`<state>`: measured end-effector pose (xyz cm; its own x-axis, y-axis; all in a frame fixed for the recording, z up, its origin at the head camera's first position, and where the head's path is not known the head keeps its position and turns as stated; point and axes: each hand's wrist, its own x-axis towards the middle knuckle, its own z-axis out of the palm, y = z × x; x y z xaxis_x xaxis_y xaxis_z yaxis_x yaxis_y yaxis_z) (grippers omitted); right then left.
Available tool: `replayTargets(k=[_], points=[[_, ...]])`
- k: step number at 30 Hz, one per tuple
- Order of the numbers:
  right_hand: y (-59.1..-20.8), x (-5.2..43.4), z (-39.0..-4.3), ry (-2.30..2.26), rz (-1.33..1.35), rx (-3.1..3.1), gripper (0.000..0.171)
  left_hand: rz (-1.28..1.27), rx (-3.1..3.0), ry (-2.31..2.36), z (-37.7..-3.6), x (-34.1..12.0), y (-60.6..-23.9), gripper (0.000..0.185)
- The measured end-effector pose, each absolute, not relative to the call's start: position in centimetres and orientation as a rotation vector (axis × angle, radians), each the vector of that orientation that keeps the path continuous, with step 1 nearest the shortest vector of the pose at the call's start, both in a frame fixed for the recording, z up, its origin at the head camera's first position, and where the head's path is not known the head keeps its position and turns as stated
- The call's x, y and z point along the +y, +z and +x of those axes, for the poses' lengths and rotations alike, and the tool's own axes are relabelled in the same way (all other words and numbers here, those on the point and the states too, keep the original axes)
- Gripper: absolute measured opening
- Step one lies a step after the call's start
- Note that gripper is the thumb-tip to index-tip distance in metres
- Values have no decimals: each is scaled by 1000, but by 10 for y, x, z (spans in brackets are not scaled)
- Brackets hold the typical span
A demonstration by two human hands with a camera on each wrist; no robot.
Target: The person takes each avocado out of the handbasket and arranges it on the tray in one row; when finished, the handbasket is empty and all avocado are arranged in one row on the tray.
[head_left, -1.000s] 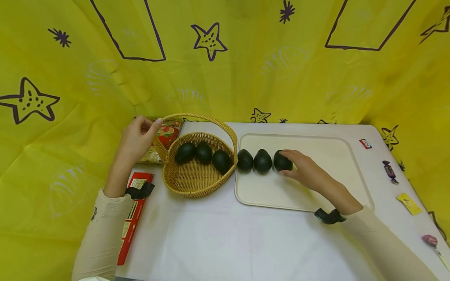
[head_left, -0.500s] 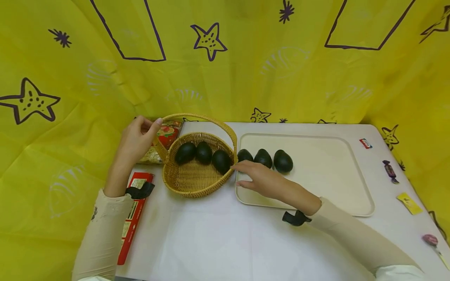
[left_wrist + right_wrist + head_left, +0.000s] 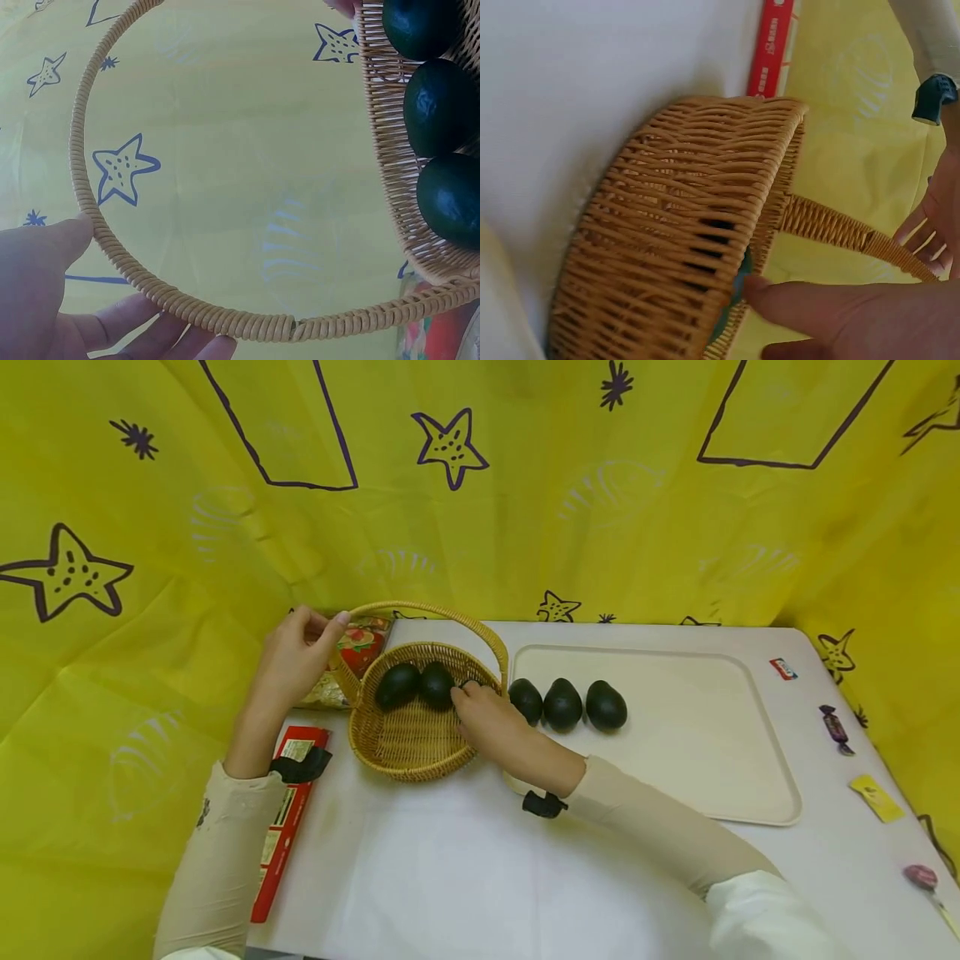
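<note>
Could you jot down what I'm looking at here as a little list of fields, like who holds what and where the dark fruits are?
Left hand: holds the basket handle
Right hand: reaches into the basket, on a dark fruit there
Fruits visible in basket: two, a third mostly hidden by the hand
Fruits on tray: three in a row
Table: white, red packet at left, sweets at right edge

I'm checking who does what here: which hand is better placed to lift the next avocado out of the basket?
The right hand: it is already inside the basket, over the nearest avocado there. The left hand grips the basket handle, probably steadying it.
</note>
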<state>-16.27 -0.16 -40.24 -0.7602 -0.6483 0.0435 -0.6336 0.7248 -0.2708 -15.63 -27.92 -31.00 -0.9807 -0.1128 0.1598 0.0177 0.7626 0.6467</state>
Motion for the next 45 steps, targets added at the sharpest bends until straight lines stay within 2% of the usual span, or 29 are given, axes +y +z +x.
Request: replayTargets(k=[5, 13, 20, 29, 35, 45], points=[[-402, -20, -164, -105, -980, 2935, 20, 69, -2761, -1022, -156, -280, -311, 64], [-404, -36, -175, 48, -764, 2846, 51, 64, -2761, -1022, -157, -281, -311, 66], [-407, -38, -181, -16, -677, 2848, 33, 65, -2755, -1029, -157, -280, -311, 67], [-408, -41, -190, -135, -569, 2706, 54, 68, -2757, -1040, -157, -281, -312, 67], [-410, -38, -195, -206, -620, 2655, 86, 69, -2756, -1040, -157, -280, -311, 67], [-416, -38, -199, -147, -643, 2660, 92, 73, -2762, -1030, -157, -279, -310, 64]])
